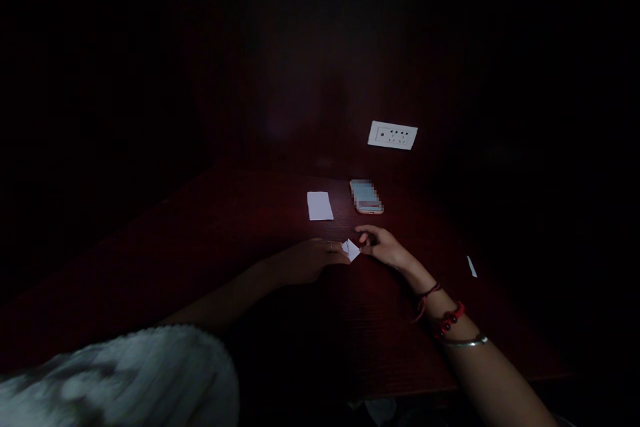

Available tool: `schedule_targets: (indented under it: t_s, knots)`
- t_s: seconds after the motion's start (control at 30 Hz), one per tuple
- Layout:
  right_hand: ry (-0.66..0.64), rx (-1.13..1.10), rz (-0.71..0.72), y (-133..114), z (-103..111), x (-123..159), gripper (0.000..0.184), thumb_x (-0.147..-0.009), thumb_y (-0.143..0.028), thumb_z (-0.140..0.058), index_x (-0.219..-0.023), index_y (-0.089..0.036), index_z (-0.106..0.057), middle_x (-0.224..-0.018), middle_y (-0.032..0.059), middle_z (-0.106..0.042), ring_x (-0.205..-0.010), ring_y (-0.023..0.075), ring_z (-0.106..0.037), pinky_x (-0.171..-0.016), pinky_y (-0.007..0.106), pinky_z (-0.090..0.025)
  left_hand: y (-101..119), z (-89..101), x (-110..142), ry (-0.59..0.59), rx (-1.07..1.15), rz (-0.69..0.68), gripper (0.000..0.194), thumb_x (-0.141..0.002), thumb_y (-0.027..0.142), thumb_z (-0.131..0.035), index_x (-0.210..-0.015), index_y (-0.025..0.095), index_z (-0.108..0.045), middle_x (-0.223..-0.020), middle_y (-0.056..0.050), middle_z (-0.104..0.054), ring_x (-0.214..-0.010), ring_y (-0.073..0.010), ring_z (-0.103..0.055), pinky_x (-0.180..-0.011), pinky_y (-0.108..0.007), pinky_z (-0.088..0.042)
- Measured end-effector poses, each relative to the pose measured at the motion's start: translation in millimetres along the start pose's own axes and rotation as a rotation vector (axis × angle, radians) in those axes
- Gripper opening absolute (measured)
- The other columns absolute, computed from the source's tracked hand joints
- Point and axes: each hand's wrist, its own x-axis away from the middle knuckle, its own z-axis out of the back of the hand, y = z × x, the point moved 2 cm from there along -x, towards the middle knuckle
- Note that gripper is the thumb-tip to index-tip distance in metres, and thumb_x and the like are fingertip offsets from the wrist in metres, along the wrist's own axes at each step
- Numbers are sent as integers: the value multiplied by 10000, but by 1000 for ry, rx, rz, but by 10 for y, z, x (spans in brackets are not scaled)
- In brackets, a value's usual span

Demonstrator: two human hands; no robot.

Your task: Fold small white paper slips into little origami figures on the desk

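A small piece of folded white paper (353,251) lies on the dark red desk, its corners pointing up, down and to the right. My left hand (313,260), wearing a ring, has its fingers on the paper's left side, pressing or pinching it there. At the paper's right corner, the thumb of my right hand (384,247) touches or nearly touches it. The index finger of that hand reaches forward, apart from the thumb, while the other fingers are curled. Red bracelets and a silver bangle are on my right forearm.
Behind my hands lie a white sheet of paper (320,206) and a phone (367,197) with a blurred screen. A thin white paper strip (472,266) is off to the right. The socket panel (393,135) sits on the back wall. Surroundings are very dark.
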Motion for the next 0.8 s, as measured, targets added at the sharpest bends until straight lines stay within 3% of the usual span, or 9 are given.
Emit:
schedule_targets:
  t_s: [0.2, 0.4, 0.53, 0.67, 0.8]
  knots:
    - [-12, 66, 105, -20, -20, 19, 678, -494, -237, -687, -1121, -168, -437, -847, 8, -469, -701, 95, -440, -639, 214, -388, -14, -8, 12, 8, 3, -12, 504, -702, -9, -409, -1137, 244, -400, -1140, -35, -461, -1078, -181, -388, -864, -331, -330]
    - [-19, -63, -25, 17, -18, -18, 555, -546, -100, -615, -1078, -142, -461, -742, -18, -478, -596, 66, -437, -569, 192, -384, 3, 8, -5, -13, 5, -8, 536, -677, -41, -392, -1126, 253, -407, -1150, -25, -454, -1072, -178, -392, -848, -324, -340]
    - [36, -49, -25, 23, -10, -33, 490, -570, -28, -549, -1045, -133, -484, -702, -21, -498, -575, 61, -438, -573, 188, -385, -8, 3, 2, -25, 7, -11, 553, -666, -50, -384, -1130, 249, -400, -1159, -22, -444, -1075, -179, -388, -856, -324, -334]
    - [73, 79, 104, -54, 16, 2, 398, -626, -104, -554, -1018, -164, -528, -736, -5, -520, -593, 71, -448, -594, 205, -391, -32, -28, 7, -26, -1, -5, 546, -665, -49, -382, -1125, 246, -404, -1163, -23, -436, -1085, -177, -376, -869, -327, -326]
    - [17, 257, 307, -170, 34, 59, 216, -662, -151, -557, -862, -194, -624, -804, 18, -540, -682, 94, -485, -667, 224, -392, -24, -25, 3, -19, 13, -1, 537, -670, -46, -379, -1119, 246, -411, -1167, -21, -431, -1078, -169, -385, -879, -321, -321]
